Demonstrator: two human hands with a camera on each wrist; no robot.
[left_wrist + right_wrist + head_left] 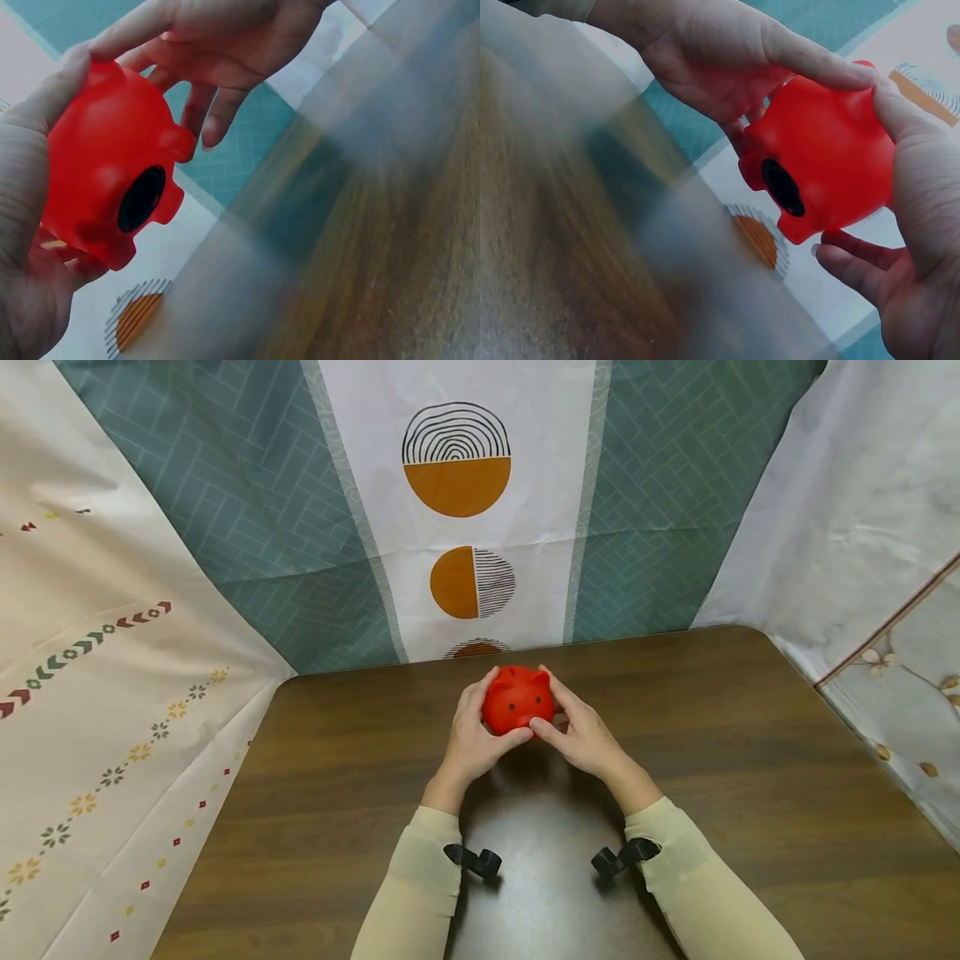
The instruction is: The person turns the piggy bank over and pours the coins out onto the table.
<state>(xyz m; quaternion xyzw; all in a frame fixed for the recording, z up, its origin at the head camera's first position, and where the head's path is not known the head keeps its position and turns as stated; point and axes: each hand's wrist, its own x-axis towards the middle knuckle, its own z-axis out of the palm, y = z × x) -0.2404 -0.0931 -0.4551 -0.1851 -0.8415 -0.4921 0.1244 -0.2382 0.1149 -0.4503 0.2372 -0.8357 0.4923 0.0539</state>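
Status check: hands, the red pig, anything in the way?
Left hand and right hand both grip the red piggy bank. Pig lifted off the brown table. Nothing in the way.

One red piggy bank (pixel 517 699) sits between the fingers of two hands, the left hand (pixel 471 739) and the right hand (pixel 581 732). One wooden table (pixel 750 793) lies beneath them. Two black wrist straps show behind the fingers.

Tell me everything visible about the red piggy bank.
The red piggy bank is a small, round, glossy figure, plastic by its look. It has two ears on top, two small dark dots on its front, stubby feet and a dark oval hole in its underside, seen from both wrist cameras. It is held above the brown table, near its far edge. The left hand and right hand cup it from either side, thumbs on its near face.
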